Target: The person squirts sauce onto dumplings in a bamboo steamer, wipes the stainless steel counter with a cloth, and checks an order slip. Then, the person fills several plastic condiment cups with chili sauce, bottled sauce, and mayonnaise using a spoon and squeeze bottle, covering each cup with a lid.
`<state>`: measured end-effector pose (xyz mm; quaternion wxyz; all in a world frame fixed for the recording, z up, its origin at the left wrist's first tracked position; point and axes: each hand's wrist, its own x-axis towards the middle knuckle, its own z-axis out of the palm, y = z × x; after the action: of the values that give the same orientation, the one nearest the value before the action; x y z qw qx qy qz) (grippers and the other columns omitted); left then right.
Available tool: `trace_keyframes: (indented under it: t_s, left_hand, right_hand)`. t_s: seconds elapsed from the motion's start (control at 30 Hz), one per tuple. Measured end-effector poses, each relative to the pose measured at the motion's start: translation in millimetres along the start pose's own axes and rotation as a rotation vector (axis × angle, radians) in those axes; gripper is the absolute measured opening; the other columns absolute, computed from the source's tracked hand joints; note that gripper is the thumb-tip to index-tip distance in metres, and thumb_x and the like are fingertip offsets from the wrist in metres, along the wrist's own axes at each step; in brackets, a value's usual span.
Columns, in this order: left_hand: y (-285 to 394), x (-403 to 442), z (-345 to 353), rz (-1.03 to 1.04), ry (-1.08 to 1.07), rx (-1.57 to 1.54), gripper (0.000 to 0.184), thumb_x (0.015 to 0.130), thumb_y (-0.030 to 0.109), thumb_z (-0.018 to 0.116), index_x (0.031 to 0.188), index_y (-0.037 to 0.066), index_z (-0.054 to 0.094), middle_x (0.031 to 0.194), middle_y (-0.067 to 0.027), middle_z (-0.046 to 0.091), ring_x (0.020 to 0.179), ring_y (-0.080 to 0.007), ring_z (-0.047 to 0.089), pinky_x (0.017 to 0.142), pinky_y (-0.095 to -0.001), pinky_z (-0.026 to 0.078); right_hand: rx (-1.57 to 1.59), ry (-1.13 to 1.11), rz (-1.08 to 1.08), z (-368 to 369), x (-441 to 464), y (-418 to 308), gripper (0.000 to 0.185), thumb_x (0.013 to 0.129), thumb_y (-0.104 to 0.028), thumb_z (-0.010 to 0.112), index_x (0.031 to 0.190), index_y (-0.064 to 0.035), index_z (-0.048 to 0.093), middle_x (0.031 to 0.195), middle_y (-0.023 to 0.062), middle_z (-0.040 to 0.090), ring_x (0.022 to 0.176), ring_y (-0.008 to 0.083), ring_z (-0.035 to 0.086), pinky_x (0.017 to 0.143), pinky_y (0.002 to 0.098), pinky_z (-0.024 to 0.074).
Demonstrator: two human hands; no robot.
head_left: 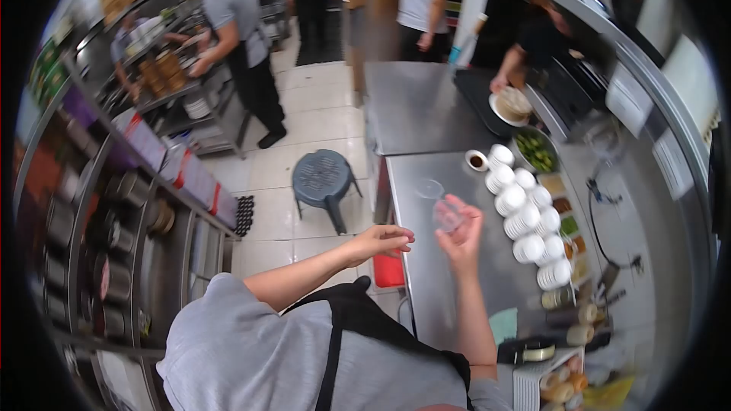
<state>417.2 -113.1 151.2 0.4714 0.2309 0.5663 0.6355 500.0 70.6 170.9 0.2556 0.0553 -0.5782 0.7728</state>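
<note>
Item 1: small clear container (446, 218), see-through and faintly outlined, in the right hand (461, 227), pinched between thumb and fingers above the table (434, 289). Exact shape hard to tell.

Item 2: left hand (378, 243), beside the table's near-left edge, fingers loosely extended and slightly bent, apart from the right hand.

Item 3: clear round piece (429, 189), just beyond the small clear container, on the steel surface; cup or lid, cannot tell.

Item 4: white cups (521, 222), nested in stacks, lying in a double row to the right of the right hand.

Item 5: white dish (477, 160) of dark liquid, at the far end of the stacks.

Item 6: bowl of greens (535, 151), beyond the stacks; a row of food containers (569, 224) runs along their right side.

Item 7: pale green cloth (504, 326), to the right of the right forearm.

Item 8: black tray (478, 97), farther back; near it a co-worker's hand (499, 82) touches a white plate (502, 116).

Item 9: grey stool (325, 179), on the tiled floor (263, 255).
</note>
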Motion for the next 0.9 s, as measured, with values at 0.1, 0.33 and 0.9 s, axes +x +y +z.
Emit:
trace_keyframes:
  t_s: [0.1,0.33,0.9]
  left_hand:
    - [24,-35,-40,0.144,0.048,-0.256,0.058,0.087,0.041,0.048,0.128,0.002,0.038,0.126,-0.0123,0.043,0.115,-0.0238,0.045,0.092,-0.0366,0.04]
    - [64,-144,-118,0.402,0.113,-0.434,0.067,0.087,0.052,0.039,0.133,0.004,0.029,0.132,-0.0123,0.038,0.12,-0.0273,0.04,0.096,-0.0442,0.036]
    - [26,-522,-218,0.797,1.367,-0.347,0.057,0.09,0.035,0.045,0.135,0.006,0.024,0.116,-0.0194,0.052,0.101,-0.0252,0.055,0.082,-0.0337,0.048]
  right_hand:
    - [-0.05,-0.272,-0.034,62,19,27,0.044,0.069,0.005,0.06,0.1,-0.0087,0.031,0.122,0.0172,0.043,0.116,0.03,0.043,0.096,0.0394,0.0332]
    - [-0.407,-0.66,-0.217,187,50,45,0.044,0.067,-0.004,0.066,0.097,-0.009,0.035,0.117,0.0149,0.053,0.123,0.0319,0.038,0.103,0.0454,0.0201]
    - [0.036,-1.42,-0.343,617,9,152,0.055,0.069,-0.015,0.071,0.118,-0.0035,0.048,0.113,0.0135,0.053,0.099,0.0261,0.055,0.085,0.0331,0.0425]
